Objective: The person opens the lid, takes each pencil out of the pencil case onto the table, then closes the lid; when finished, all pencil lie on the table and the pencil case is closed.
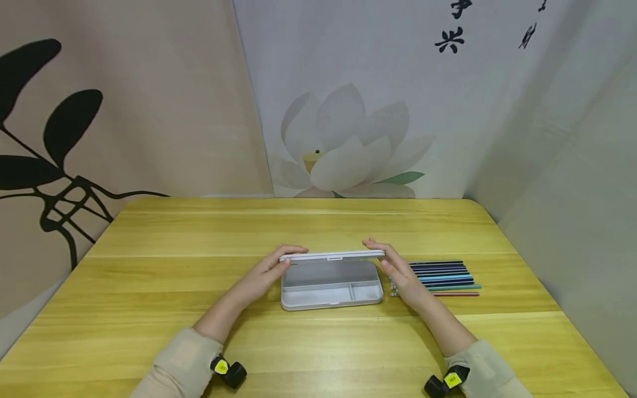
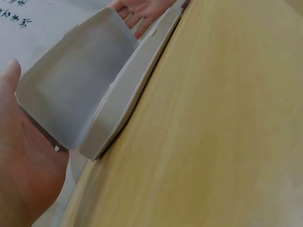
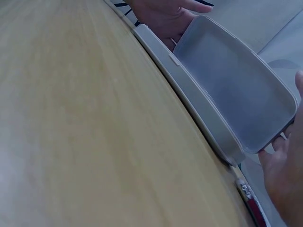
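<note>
A pale grey pencil case (image 1: 332, 296) lies on the table with its hinged lid (image 1: 332, 256) raised at a slant. Inside the tray are a long section and smaller divided compartments, and no pencils show in them. My left hand (image 1: 266, 272) touches the lid's left end, thumb near the front edge and extended fingers behind it. At the opposite end my right hand (image 1: 400, 275) touches the lid the same way, its fingers spread and nearly straight. The left wrist view shows the lid's inner face (image 2: 80, 80) between both hands.
A row of pencils (image 1: 450, 280) in dark, blue, teal and red lies right of the case, partly behind my right hand. The wooden table (image 1: 174, 232) reaches back to printed curtains (image 1: 358, 138). In the right wrist view, a red pencil (image 3: 254, 208) lies by the case's corner.
</note>
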Available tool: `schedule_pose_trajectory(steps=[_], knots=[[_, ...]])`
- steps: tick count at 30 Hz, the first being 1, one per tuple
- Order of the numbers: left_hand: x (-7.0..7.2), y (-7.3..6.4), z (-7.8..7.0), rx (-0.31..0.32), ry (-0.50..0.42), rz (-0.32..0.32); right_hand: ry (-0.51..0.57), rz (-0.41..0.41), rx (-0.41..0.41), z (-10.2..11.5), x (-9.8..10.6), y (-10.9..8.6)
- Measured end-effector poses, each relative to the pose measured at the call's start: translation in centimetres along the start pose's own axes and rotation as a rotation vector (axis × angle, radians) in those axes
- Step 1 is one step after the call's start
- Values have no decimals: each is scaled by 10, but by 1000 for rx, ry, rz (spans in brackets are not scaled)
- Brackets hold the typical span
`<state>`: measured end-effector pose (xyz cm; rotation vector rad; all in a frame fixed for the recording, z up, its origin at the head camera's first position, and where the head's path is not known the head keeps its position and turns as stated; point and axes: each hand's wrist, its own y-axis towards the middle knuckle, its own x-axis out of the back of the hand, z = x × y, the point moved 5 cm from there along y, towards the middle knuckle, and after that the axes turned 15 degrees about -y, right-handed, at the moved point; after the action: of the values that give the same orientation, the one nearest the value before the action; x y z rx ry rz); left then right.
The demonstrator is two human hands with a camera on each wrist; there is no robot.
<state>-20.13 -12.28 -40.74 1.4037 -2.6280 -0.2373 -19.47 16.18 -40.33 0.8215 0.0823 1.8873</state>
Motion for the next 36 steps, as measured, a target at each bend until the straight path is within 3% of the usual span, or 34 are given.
schedule_pose_trajectory(steps=[6, 16, 29, 36], knots=[[-2, -1, 0, 32, -4, -4, -44, -3, -35, 2, -1, 1], [-2, -3, -4, -14, 25, 44, -95, -9, -199, -8, -1, -1], [-3, -7, -9, -8, 66, 146, -137, 151, -142, -4, 4, -7], [-2, -12, -9, 4, 126, 200, -176, 246, -34, 3, 6, -7]])
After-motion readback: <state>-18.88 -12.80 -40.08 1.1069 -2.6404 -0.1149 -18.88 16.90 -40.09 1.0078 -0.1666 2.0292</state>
